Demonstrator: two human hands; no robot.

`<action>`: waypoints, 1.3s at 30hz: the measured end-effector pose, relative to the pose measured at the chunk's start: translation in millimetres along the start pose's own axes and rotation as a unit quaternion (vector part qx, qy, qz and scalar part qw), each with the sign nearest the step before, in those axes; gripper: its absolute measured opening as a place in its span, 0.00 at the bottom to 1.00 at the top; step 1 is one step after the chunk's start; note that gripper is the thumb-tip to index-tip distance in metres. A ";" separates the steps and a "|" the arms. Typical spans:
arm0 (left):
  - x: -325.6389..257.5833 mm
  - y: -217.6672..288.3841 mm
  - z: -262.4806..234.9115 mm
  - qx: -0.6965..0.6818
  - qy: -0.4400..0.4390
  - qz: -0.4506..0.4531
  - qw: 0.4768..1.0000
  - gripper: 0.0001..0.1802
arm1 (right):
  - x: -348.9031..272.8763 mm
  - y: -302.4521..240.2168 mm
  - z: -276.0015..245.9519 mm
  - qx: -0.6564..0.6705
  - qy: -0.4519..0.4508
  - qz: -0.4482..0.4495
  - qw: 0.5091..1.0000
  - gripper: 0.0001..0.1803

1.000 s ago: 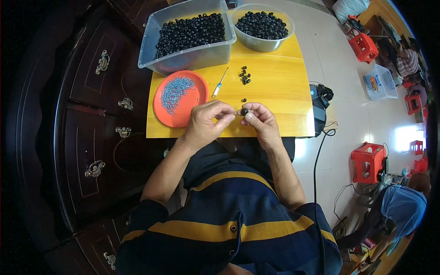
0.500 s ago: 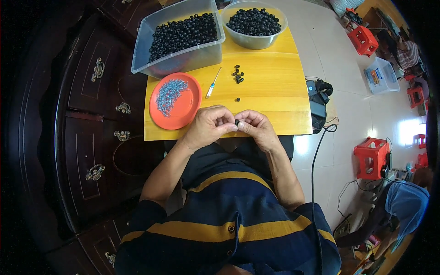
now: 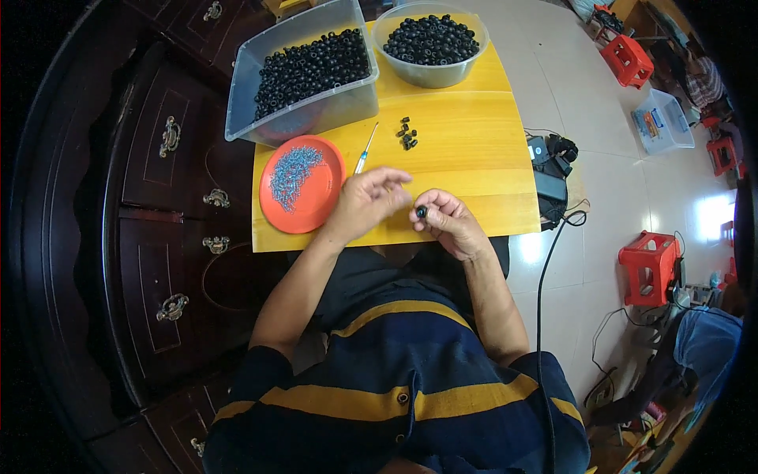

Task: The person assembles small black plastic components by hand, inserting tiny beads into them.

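At three o'clock from orange plate (image 3: 325, 197), holds left hand (image 3: 368, 201) half open, seemingly empty; at six o'clock from loose beads (image 3: 408, 139), pinches black bead (image 3: 422, 212) in right hand (image 3: 455, 227); likely light, hard, slippery, best gripped by its sides.

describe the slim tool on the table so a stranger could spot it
On the yellow table, find the round red plate at the left. Just right of it, beyond the left hand, lies the slim tool. It is long and straight with a blue-and-white handle, unlike the stubby black pieces farther right.
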State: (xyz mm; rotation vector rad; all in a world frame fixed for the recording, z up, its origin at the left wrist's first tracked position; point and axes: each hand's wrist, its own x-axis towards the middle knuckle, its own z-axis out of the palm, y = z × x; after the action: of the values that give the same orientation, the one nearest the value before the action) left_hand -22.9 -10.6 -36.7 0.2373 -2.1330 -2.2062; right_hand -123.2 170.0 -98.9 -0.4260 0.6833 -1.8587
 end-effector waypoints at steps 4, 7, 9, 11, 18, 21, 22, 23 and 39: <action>36.4 -18.8 -15.7 0.313 0.143 0.094 0.934 0.12 | 3.2 4.5 -6.5 0.063 0.007 -0.010 0.998 0.11; 55.5 -32.5 -21.4 0.436 0.132 0.114 0.883 0.13 | 4.4 6.1 -3.7 0.061 0.035 -0.008 0.997 0.11; 64.6 -38.2 -21.9 0.492 0.142 0.172 0.842 0.13 | 5.0 6.2 -5.9 0.065 0.027 -0.012 0.997 0.11; 69.6 -39.8 -22.2 0.509 0.142 0.160 0.834 0.13 | 5.1 6.6 -7.1 0.068 0.019 -0.016 0.997 0.11; 76.7 -35.6 -24.7 0.557 0.115 0.151 0.809 0.09 | 7.6 7.0 -8.2 0.055 0.019 -0.016 0.998 0.11; 80.0 -30.8 -27.8 0.570 0.084 0.150 0.803 0.10 | 7.4 5.9 -6.6 0.048 0.019 -0.017 0.999 0.11; 81.1 -31.5 -29.5 0.569 0.084 0.152 0.804 0.10 | 6.8 5.3 -6.0 0.045 0.021 -0.017 0.999 0.11; 82.0 -33.3 -31.6 0.560 0.076 0.155 0.810 0.10 | 6.0 4.9 -5.4 0.044 0.021 -0.017 0.999 0.11; 50.7 -26.3 -30.8 0.511 0.112 0.151 0.839 0.10 | 7.3 9.3 -5.3 0.030 0.039 -0.015 0.999 0.11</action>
State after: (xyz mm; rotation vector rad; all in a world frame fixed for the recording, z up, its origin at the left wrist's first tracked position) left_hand -66.4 -47.7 -67.1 0.1599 -2.7094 -0.6620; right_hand -122.3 162.0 -109.1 -0.3268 0.6751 -1.9275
